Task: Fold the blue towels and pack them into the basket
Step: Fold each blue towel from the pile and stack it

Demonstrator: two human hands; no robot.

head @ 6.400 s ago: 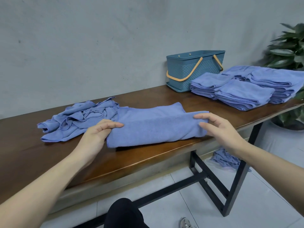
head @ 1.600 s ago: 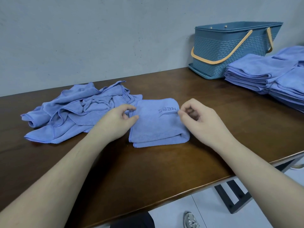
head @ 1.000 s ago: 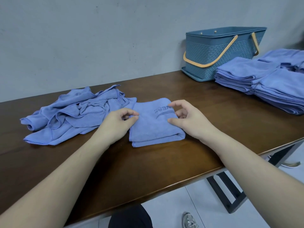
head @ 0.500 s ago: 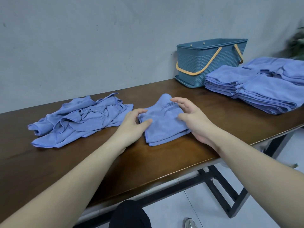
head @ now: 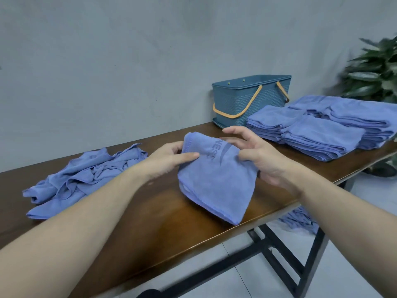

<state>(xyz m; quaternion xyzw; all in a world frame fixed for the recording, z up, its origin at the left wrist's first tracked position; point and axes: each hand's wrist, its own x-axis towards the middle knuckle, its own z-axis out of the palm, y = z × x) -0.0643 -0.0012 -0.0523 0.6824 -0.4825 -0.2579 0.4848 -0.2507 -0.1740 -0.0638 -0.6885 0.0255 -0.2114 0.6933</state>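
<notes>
A folded blue towel (head: 214, 179) with a dark logo is lifted above the brown table (head: 163, 224), one corner hanging down. My left hand (head: 169, 158) grips its left edge, thumb on top. My right hand (head: 257, 155) holds its right edge, thumb over the cloth and fingers spread behind it. A heap of unfolded blue towels (head: 86, 175) lies at the left. The teal basket (head: 249, 100) with orange handles stands at the back by the wall. Stacks of folded blue towels (head: 318, 130) lie to the right of the basket.
A grey wall runs behind the table. A potted plant (head: 376, 74) stands at the far right. Another blue towel (head: 300, 220) lies on the tiled floor under the table, near the black metal legs (head: 285, 263).
The long towel became a small folded square lying on the table. Both hands have now picked it up off the table and carry it to the right.
</notes>
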